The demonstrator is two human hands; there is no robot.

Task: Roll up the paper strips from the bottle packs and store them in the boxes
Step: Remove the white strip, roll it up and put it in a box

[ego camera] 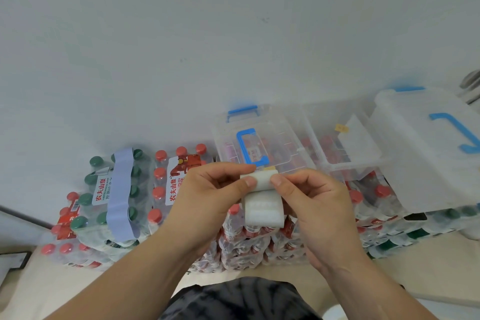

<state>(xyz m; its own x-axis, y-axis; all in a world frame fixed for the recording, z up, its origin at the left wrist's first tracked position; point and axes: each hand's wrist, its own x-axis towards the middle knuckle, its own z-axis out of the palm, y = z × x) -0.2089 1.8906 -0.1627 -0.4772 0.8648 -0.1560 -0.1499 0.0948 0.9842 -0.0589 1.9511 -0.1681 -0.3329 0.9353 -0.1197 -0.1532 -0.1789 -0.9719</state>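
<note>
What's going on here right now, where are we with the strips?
A person is rolling a white paper strip between both hands, the left hand and right hand pinching its rolled top edge while the loose end hangs below. It is held above the shrink-wrapped bottle packs. A purple strip is still wrapped on the green-capped pack. The clear box with the blue handle behind is closed.

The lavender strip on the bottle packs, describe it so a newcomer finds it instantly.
Look left of the clear boxes to the green-capped pack. A wide lavender strip runs over its top. Neighbouring packs have red caps and no such band.
</note>
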